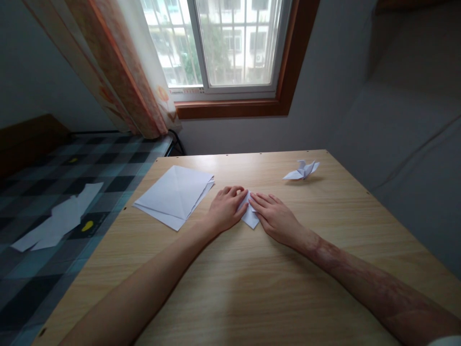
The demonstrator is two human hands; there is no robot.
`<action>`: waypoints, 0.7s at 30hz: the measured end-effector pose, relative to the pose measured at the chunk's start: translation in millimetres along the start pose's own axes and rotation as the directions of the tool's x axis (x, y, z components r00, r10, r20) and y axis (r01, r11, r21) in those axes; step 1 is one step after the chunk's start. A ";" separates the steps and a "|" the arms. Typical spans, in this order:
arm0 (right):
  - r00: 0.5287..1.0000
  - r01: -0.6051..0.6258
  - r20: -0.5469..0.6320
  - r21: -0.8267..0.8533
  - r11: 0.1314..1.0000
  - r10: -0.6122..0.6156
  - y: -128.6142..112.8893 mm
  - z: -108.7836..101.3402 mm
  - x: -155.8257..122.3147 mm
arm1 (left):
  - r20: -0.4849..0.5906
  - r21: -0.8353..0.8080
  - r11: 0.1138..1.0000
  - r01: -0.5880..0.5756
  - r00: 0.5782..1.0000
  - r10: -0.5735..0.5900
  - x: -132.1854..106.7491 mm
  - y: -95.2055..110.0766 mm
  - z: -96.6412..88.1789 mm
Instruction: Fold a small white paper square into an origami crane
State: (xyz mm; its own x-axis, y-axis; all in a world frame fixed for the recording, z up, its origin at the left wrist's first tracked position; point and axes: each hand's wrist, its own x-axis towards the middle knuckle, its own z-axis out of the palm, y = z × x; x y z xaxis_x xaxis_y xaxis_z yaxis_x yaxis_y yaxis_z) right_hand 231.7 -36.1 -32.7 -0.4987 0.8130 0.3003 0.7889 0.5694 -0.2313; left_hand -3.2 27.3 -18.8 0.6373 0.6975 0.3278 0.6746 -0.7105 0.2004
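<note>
A small piece of folded white paper point(251, 220) lies on the table between my two hands, its pointed near end showing below my fingers. My left hand point(226, 207) has its fingers curled, with the thumb and index finger closed on the paper's left side. From the other side my right hand point(275, 216) presses on the paper with its fingers stretched out and lying nearly flat. My fingers hide much of the paper's upper part, so its folds there cannot be made out fully.
White paper sheets point(176, 192) lie stacked left of my hands. A folded paper crane point(302, 170) stands at the table's back right. Paper strips point(61, 218) rest on the checked bed point(108, 154) beyond the wooden table's point(223, 298) left edge. A window and curtain are behind.
</note>
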 end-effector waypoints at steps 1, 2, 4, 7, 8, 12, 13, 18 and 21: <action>1.000 -0.005 0.000 0.005 1.000 0.005 0.1 0.4 0.0 | 0.002 0.003 1.000 0.002 1.000 -0.002 0.1 0.6 -0.3; 1.000 -0.011 -0.003 0.010 1.000 0.011 0.3 0.7 -0.2 | 0.005 0.006 1.000 0.004 1.000 -0.004 0.3 1.2 -0.8; 1.000 -0.022 -0.013 0.015 1.000 0.023 0.3 1.1 -0.9 | 0.013 0.010 1.000 0.011 1.000 -0.011 0.7 2.5 -2.2; 1.000 -0.014 -0.023 0.002 1.000 0.014 -0.4 1.7 -3.0 | 0.029 0.021 1.000 0.017 0.999 -0.018 0.7 4.0 -3.8; 1.000 -0.003 -0.026 -0.007 1.000 0.003 -0.8 1.8 -3.8 | 0.031 0.025 1.000 0.018 0.999 -0.019 0.4 4.3 -3.9; 0.999 0.019 -0.037 -0.039 0.999 -0.020 -3.0 1.5 -5.7 | 0.031 0.030 0.999 0.022 0.999 -0.023 -0.6 4.4 -3.1; 0.999 0.015 -0.049 -0.034 0.999 -0.016 -3.5 1.0 -5.8 | 0.031 0.031 0.999 0.023 0.999 -0.024 -0.6 4.4 -2.8; 0.981 -0.082 -0.171 0.053 0.995 0.090 -4.2 -4.1 -4.8 | 0.043 0.048 0.998 0.027 0.999 -0.029 0.4 4.7 -2.6; 0.968 -0.153 -0.196 0.046 0.987 0.159 -2.7 -5.3 -4.1 | 0.042 0.047 0.998 0.029 0.999 -0.031 0.6 5.1 -2.9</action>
State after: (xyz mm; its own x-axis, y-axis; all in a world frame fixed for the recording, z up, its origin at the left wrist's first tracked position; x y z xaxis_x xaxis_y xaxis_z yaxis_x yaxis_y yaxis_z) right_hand 233.6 -41.6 -28.4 -0.2864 0.8535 0.4354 0.8387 0.4430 -0.3167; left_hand -0.5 23.9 -15.0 0.6313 0.7223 0.2824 0.7093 -0.6850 0.1664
